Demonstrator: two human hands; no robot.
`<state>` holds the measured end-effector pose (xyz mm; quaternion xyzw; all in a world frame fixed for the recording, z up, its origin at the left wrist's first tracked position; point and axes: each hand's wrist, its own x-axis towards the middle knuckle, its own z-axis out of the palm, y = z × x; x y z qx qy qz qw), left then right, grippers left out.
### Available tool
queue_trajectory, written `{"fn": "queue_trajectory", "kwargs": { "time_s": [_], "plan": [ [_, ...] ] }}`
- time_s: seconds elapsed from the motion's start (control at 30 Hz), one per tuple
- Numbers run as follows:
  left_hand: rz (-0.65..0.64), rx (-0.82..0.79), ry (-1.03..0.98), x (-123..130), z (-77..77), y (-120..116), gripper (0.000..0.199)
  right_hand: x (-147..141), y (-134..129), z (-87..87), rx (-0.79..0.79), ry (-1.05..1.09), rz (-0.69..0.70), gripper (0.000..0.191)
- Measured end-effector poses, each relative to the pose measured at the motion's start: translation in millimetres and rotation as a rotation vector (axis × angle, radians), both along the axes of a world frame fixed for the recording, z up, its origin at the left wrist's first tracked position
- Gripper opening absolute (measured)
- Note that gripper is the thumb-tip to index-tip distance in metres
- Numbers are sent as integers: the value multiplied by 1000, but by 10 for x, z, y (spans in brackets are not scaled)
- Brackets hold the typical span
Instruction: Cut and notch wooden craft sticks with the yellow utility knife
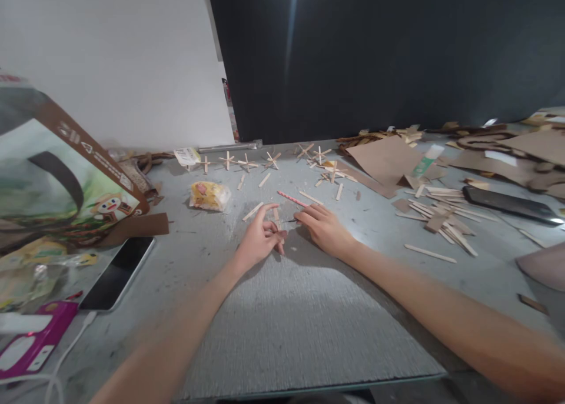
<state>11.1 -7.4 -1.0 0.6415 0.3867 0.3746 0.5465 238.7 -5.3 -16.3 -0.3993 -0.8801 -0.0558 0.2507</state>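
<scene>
My left hand [259, 238] is curled at the middle of the table, with a short wooden craft stick [276, 217] between its thumb and index finger. Facing it, my right hand [325, 230] is closed in a pinch. A thin dark tip [289, 220] pokes out from its fingers toward the craft stick; the rest of that tool is hidden. Just beyond, a red-and-white striped stick [291, 199] reaches the right knuckles; whether it is held I cannot tell. One loose craft stick [253, 211] lies beside the left hand, another [311, 197] behind the right.
Several star-shaped stick pieces [273, 160] line the back. A yellow packet [209, 196] sits left of centre, with a phone [118, 273] and a printed box [88, 174] farther left. To the right are piled craft sticks [445, 219], a glue stick [428, 160], cardboard [384, 160] and a dark case [507, 204].
</scene>
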Motion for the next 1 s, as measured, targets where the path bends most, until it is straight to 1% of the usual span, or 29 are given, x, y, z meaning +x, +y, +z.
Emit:
{"fn": "queue_trajectory", "kwargs": {
  "time_s": [0.13,0.33,0.43,0.53,0.63,0.73,0.87,0.93,1.0],
  "plan": [
    [-17,14,-7,-3,-5,3,71,-18,17,4,-45,-19,16,31],
    [-44,15,-3,-13,-41,17,72,-24,19,-2,-41,-34,11,29],
    [-43,16,-1,-21,-74,34,76,-18,35,-33,-12,-18,22,27],
    [-25,12,8,-24,-98,50,78,-11,52,-69,55,20,58,26],
    [-17,34,18,-19,-100,58,66,-6,58,-88,114,49,84,22],
    [-25,60,17,-6,-85,50,53,-3,52,-84,129,67,95,20],
    [-61,-39,-25,28,-73,6,51,0,46,-72,146,87,119,20],
    [-77,-78,-47,51,-73,-24,54,-2,48,-74,154,90,136,19],
    [-87,-91,-69,72,-75,-48,67,-5,54,-82,159,86,158,18]
  ]
}}
